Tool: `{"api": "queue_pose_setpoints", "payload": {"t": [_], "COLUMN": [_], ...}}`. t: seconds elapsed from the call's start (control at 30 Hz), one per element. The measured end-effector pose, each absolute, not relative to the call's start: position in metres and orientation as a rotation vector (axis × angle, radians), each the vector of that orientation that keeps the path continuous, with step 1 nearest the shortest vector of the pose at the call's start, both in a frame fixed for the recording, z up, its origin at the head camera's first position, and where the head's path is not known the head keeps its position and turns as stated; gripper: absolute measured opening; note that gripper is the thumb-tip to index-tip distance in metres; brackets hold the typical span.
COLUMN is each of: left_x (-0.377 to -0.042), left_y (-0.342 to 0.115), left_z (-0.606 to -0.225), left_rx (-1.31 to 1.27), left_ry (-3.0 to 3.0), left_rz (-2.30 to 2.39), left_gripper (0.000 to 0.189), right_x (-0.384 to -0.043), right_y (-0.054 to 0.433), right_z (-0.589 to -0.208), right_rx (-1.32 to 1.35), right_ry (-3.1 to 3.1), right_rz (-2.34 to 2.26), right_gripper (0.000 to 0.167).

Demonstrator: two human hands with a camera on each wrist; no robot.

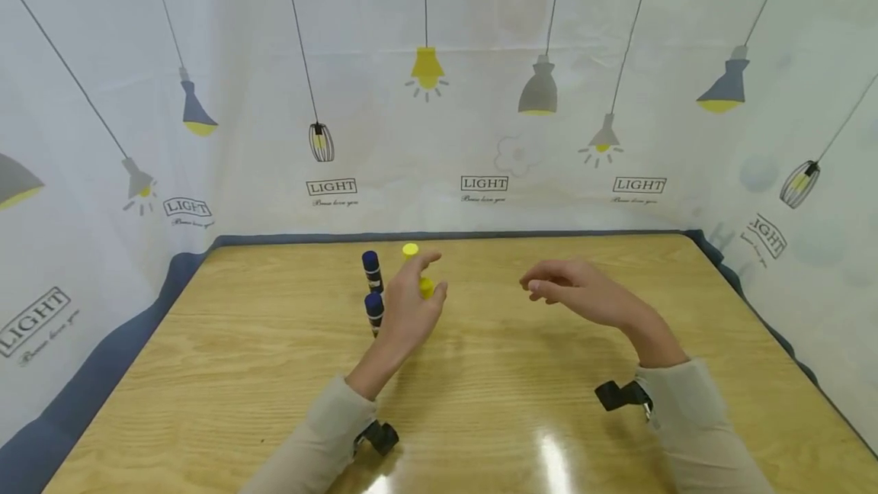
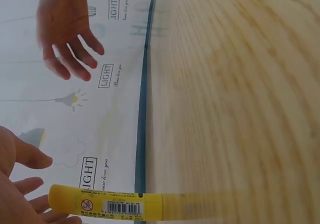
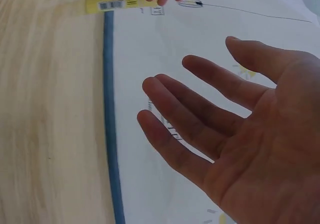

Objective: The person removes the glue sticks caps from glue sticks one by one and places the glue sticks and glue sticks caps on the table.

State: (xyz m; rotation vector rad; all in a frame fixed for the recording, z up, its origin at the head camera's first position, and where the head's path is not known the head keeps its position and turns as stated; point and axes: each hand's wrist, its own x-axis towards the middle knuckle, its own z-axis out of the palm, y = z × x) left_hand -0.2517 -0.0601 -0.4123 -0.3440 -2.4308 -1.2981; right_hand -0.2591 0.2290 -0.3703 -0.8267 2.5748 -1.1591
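Note:
My left hand (image 1: 414,305) hovers among several upright glue sticks, its fingers loosely bent and apart. Between thumb and forefinger shows the yellow top of one glue stick (image 1: 427,288). From the left wrist, that kind of yellow glue stick (image 2: 112,204) stands on the table beside the fingertips, its barcode visible; no grip on it is plain. Another yellow glue stick (image 1: 410,250) is just behind the hand. To its left stand two dark blue glue sticks, one farther back (image 1: 372,271) and one nearer (image 1: 374,311), partly covered by the hand. My right hand (image 1: 583,292) hangs over the table, holding nothing.
A light wooden table (image 1: 274,387) spreads beneath both hands. Behind it and at the sides hangs a white curtain (image 1: 384,143) printed with lamps, its dark blue edge along the table. Black wrist mounts (image 1: 380,437) sit at both sleeves.

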Motion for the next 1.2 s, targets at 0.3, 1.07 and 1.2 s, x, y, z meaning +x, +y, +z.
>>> {"api": "queue_pose_setpoints", "payload": {"t": [0.3,1.07,1.2], "left_x": [-0.253,-0.261,-0.262], "left_y": [-0.061,-0.073,-0.073], "left_z": [-0.418,-0.435,-0.439], "left_rx": [-0.320,-0.121,-0.094], "left_ry": [-2.465,-2.693,-2.765], "left_rz": [-1.359,-1.616,-1.653], "left_gripper": [0.046,0.055,0.046], "right_x": [-0.259,-0.262,-0.261], "right_y": [0.223,0.229,0.229], "right_z": [-0.386,-0.381,-0.383], "right_rx": [-0.741,-0.726,-0.713], "right_ry": [2.497,2.480,2.476], "right_rz": [-1.107,-1.080,-1.082], "right_gripper": [0.035,0.037,0.037]}}
